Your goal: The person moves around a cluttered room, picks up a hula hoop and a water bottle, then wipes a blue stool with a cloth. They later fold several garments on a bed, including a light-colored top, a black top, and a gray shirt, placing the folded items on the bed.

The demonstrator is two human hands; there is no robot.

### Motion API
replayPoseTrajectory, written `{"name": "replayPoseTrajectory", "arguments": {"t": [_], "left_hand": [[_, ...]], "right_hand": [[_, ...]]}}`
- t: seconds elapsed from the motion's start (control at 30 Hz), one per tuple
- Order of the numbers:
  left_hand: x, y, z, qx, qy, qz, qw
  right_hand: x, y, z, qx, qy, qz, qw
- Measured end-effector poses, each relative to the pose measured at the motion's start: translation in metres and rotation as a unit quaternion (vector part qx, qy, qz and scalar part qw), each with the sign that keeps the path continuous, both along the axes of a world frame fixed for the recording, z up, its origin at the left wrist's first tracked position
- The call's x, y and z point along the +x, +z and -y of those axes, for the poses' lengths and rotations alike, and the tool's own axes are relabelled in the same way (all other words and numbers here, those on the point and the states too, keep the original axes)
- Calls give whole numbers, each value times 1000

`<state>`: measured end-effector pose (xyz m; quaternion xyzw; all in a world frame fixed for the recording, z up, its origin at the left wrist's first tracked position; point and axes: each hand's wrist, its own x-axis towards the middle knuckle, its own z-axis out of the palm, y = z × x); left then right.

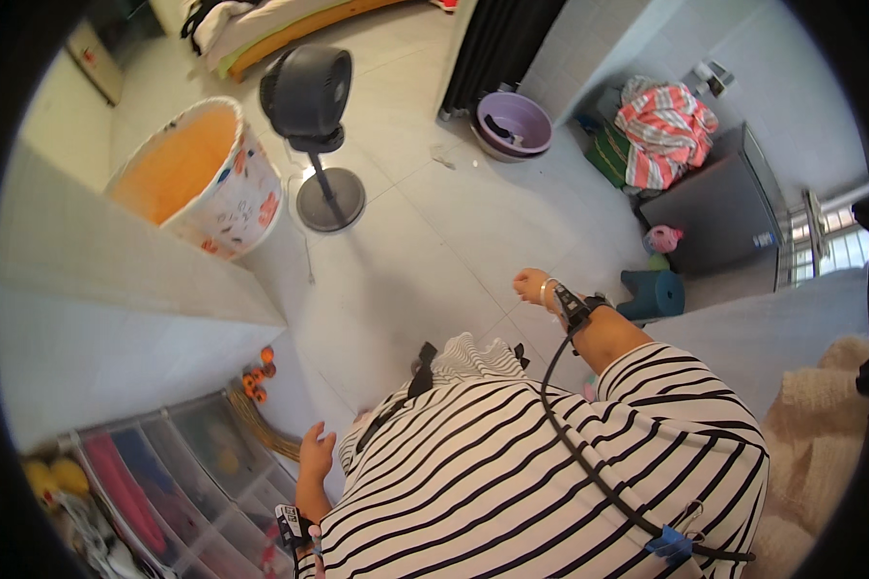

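My left hand (316, 448) hangs low beside a set of clear-fronted plastic drawers (179, 482). Its thumb stands apart from the fingers, and nothing shows in it. Over the pale tiled floor, my right hand (531, 286) is held out in front with its fingers curled in, and no object is visible in it. A bracelet and a black strapped device (572, 307) sit at the right wrist, with a black cable running along the striped sleeve. Another strapped device (290, 523) is on the left forearm.
A black pedestal fan (309, 96) stands ahead, beside a tall white bin with orange lining (251, 198). Purple basins (526, 121) lie by the far wall. At the right are a grey cabinet (719, 207) topped with striped cloth (666, 135) and a teal stool (653, 293).
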<state>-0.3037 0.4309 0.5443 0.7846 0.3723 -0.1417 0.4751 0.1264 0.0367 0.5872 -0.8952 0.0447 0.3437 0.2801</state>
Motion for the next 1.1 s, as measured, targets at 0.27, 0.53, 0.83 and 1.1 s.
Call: {"name": "replayPoseTrajectory", "arguments": {"t": [0.27,0.53,0.83,1.1], "left_hand": [[175,-5,-114,53,-241,-64,967],[361,-54,-228,201,-476,-122,848],[646,-18,-29,68,-541,46,837],[801,-16,65,85,-562,-63,820]], "right_hand": [[-30,-15,78,34,-205,18,978],[-189,-67,73,-27,-46,-17,998],[-137,-141,108,-73,178,-66,979],[117,-71,162,166,-552,5,817]]}}
